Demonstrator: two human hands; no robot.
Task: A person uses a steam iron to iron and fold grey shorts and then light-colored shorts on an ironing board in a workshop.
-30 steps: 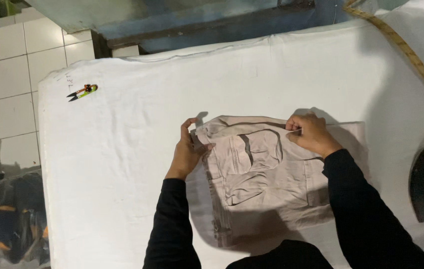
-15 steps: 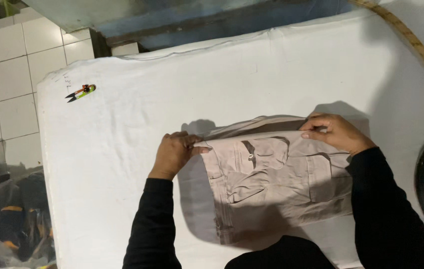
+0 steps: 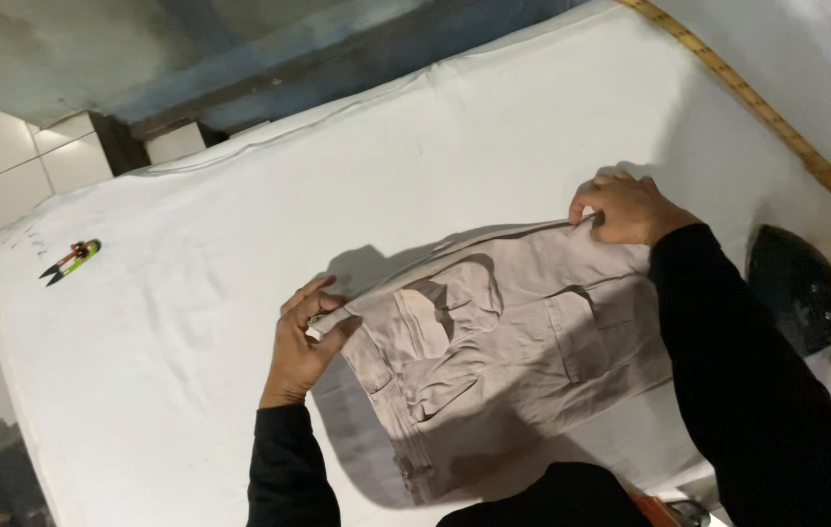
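Left hand (image 3: pixel 303 337) pinches 1 end of the beige trousers' (image 3: pixel 503 351) top edge; right hand (image 3: pixel 625 208) pinches the other end. Trousers lie flat on the white-covered counter (image 3: pixel 191 322). Thread snips (image 3: pixel 71 260) lie well apart, left.

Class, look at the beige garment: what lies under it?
The beige garment lies on a white padded cloth surface, held at its top corners by the left hand and right hand. Anything beneath its folds is covered.

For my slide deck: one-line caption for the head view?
Both hands, left and right, pinch a beige garment on the white table.
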